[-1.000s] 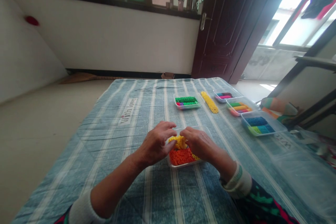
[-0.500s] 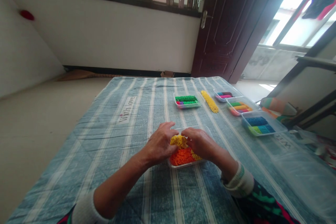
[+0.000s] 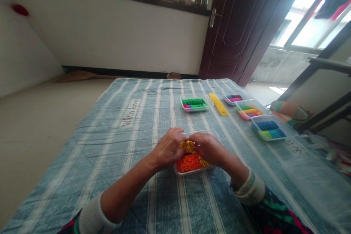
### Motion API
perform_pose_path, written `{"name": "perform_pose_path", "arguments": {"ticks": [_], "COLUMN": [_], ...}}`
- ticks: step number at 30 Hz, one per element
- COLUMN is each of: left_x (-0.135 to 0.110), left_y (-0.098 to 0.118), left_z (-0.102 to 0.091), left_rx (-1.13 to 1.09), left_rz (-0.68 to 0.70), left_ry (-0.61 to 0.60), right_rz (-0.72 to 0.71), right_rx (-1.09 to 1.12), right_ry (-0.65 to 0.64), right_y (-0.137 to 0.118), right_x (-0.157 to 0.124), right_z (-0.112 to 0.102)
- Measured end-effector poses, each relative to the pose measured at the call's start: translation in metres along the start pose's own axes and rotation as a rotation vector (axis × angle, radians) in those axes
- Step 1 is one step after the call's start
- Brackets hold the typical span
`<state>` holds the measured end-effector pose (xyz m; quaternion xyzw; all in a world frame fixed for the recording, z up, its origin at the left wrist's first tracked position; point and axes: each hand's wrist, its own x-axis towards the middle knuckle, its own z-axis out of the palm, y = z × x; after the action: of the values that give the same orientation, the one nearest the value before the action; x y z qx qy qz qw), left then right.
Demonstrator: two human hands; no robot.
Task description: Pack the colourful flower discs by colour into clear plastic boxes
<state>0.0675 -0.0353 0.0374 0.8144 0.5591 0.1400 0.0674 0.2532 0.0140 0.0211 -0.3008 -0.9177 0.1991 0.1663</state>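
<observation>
The striped, cloth-covered desk (image 3: 123, 142) is standing before a white wall (image 3: 109, 40) and a dark door (image 3: 236, 25). Over the near tray (image 3: 193, 171) of orange pieces (image 3: 189, 162), the left hand (image 3: 167, 148) and right hand (image 3: 210, 149) are pinching closed on a yellow clump (image 3: 188, 145), their fingers (image 3: 175, 131) hiding most of it.

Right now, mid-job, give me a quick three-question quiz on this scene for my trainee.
1. True or false: the yellow strip lies inside a tray.
2. Which colour fills the front of the near tray? A green, B orange, C blue.
3. What do the left hand and right hand pinch between them?
Key: 1 false, it lies on the cloth; 2 B; 3 yellow pieces.
</observation>
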Motion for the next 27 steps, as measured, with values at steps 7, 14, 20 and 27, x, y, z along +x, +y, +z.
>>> {"name": "perform_pose_path", "arguments": {"ticks": [7,14,20,27], "left_x": [0.001,0.006,0.012,0.013], "left_y": [0.002,0.003,0.006,0.007], "left_z": [0.001,0.002,0.005,0.007], "left_rx": [-0.036,-0.047,-0.057,-0.077], "left_rz": [0.013,-0.005,-0.02,-0.018], "left_ry": [0.014,-0.012,-0.01,0.003], "right_rz": [0.031,0.101,0.187,0.213], "right_rx": [-0.108,-0.226,-0.296,-0.326], "right_ry": [-0.022,-0.051,-0.049,-0.054], "right_y": [-0.003,-0.009,-0.016,-0.019], "right_x": [0.0,0.0,0.002,0.004], "right_z": [0.0,-0.003,-0.006,-0.006]}}
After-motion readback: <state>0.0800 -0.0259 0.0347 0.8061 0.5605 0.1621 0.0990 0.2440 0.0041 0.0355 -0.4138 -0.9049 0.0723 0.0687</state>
